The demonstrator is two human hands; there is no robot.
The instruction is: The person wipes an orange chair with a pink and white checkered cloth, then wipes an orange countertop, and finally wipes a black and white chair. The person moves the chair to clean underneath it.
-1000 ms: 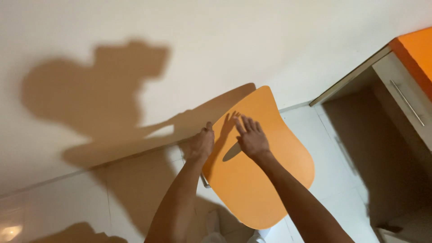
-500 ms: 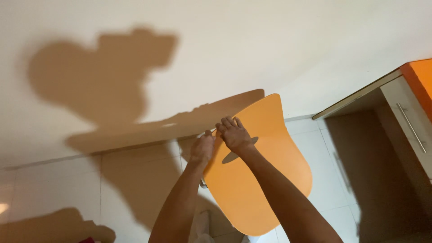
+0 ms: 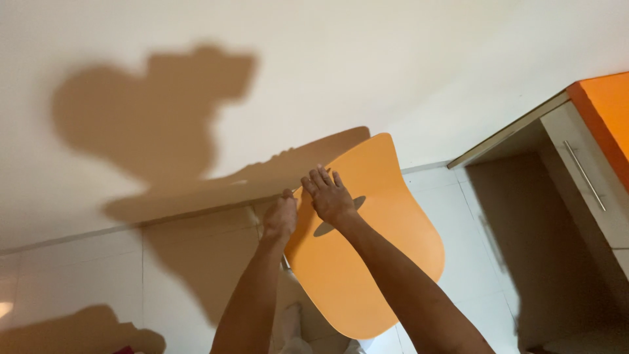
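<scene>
An orange plastic chair [image 3: 380,262] stands on the white tiled floor, seen from above, with a dark slot cut in its back. My left hand [image 3: 280,217] grips the left part of the chair back's top edge, close to the wall. Just to its right, my right hand [image 3: 331,196] lies flat on the back of the chair above the slot, its fingers stretched out and reaching the top edge. The two hands are almost touching.
A cream wall [image 3: 393,65] rises directly behind the chair and carries large shadows. At the right stands a desk with an orange top [image 3: 606,111] and a pale drawer with a metal handle [image 3: 584,176]; a dark recess lies under it. White floor tiles [image 3: 78,275] extend to the left.
My hands have come closer together at the chair's top edge. The right hand's fingers have spread flat. The view has shifted a little, so the desk sits further right.
</scene>
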